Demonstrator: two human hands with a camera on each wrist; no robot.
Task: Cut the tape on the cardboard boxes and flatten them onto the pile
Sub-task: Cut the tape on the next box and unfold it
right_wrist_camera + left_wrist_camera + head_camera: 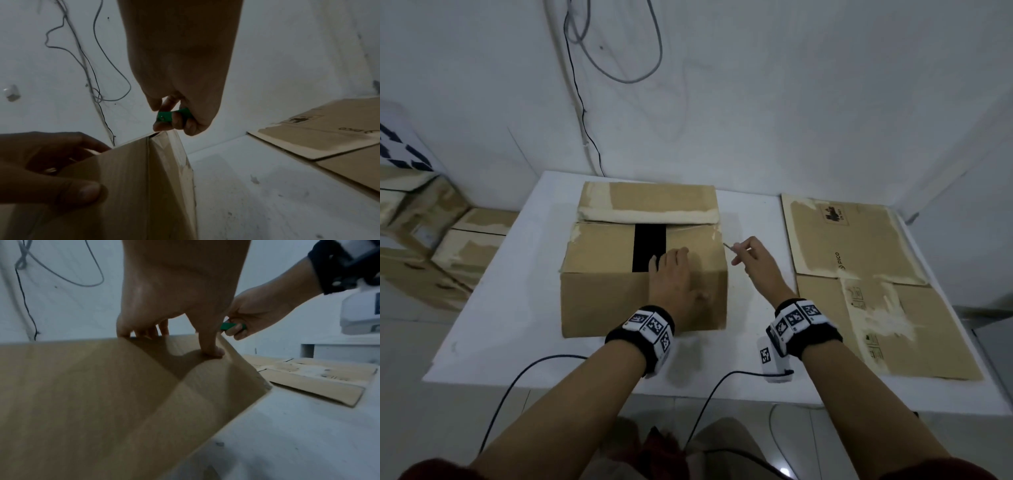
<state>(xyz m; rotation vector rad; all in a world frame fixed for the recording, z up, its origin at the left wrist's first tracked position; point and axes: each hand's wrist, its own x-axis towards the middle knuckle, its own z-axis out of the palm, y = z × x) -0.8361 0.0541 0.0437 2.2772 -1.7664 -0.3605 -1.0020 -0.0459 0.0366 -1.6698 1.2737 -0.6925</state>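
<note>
The left hand [674, 274] lay spread on the box [606, 253]; the right hand [755, 258] pinched a green cutter [171, 116] whose blade could slip toward those fingers.

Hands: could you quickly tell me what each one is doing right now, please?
Left hand: open, fingers resting flat on the box top.
Right hand: gripping a green cutter, blade tip near the box's right edge.

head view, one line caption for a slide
Left hand steadies the cardboard box; right hand holds a cutter.
</note>
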